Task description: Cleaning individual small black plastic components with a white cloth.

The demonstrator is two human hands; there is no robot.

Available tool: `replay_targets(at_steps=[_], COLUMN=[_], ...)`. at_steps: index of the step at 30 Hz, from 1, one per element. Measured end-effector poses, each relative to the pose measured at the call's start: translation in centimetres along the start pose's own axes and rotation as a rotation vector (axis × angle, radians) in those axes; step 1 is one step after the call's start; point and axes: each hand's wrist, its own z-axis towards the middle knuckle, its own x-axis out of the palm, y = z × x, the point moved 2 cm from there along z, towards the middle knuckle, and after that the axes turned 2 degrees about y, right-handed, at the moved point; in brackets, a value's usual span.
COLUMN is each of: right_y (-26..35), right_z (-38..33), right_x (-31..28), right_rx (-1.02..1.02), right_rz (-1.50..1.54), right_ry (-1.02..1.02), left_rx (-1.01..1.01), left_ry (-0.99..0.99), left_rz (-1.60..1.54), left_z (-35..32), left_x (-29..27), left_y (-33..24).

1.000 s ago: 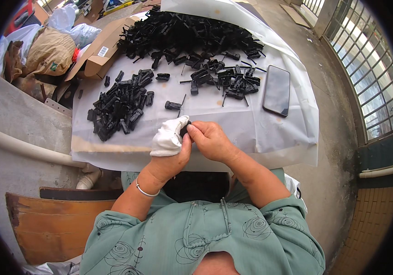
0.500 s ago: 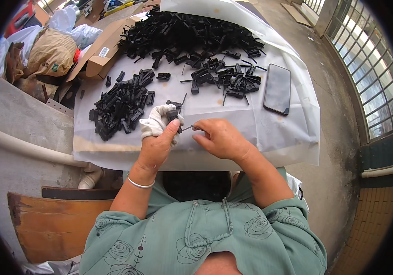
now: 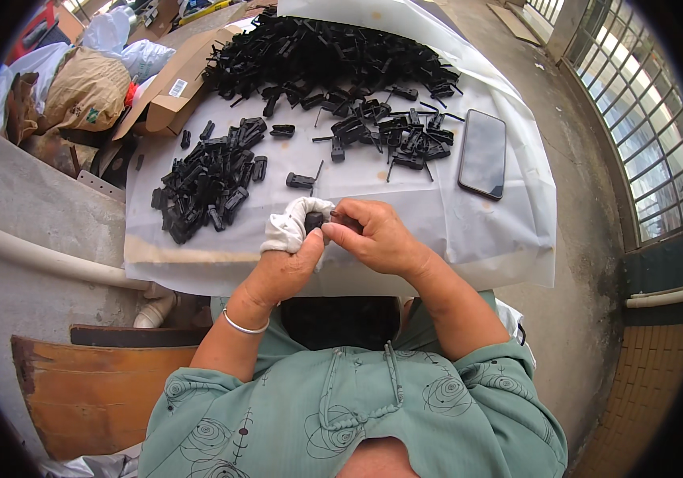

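My left hand (image 3: 284,269), its fingers covered by a white cloth glove (image 3: 281,233), is closed around a small black plastic part (image 3: 314,221). Against that part, my right hand (image 3: 383,240) is bare, with thumb and fingers pinched together; what lies between them is mostly hidden. Just beyond the hands lies a single black part with a thin stem (image 3: 300,181). To the left is a pile of black plastic parts (image 3: 210,187), and a looser group of stemmed parts (image 3: 405,139) lies farther right.
A large heap of black parts (image 3: 325,56) covers the far side of the table with its white plastic sheet (image 3: 437,239). A phone (image 3: 482,155) lies at the right. Beyond the left edge are a cardboard box (image 3: 170,92) and bags (image 3: 86,89); a barred window (image 3: 636,111) is at right.
Both hands have come together: the left moved right and tilted the black part, and the right fingers closed in on it. The thin stem between them no longer shows.
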Motion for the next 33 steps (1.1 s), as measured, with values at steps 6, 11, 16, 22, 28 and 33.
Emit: replay_targets(at_steps=[6,11,16,22,28,33], right_y=[0.2,0.3,-0.4,-0.4,-2.6,-0.9], right_z=[0.2,0.8,1.9,4.7,6.4,5.4], right_x=[0.4,1.5,3.5,3.0,3.4,2.3], right_rx=[-0.061,-0.018,-0.108,-0.171,0.053,0.003], right_rz=[0.032,0.016,0.034,-0.356,-0.840,-0.448], right_ry=[0.129,0.130,0.016,-0.097,-0.108,-0.165], left_rx=[0.099,0.279,0.310,0.322,0.454,0.093], left_ry=[-0.086,-0.118,-0.209,-0.363,-0.638,-0.349], left_rz=[0.032,0.358,0.411,0.938,1.326,0.152], left_z=[0.3,0.3,-0.2,0.4,-0.7,-1.2], left_x=[0.3,-0.2,-1.3,-5.7,-7.7,-4.8], left_y=[0.2,0.1,-0.3,-1.0,-1.8,1.9])
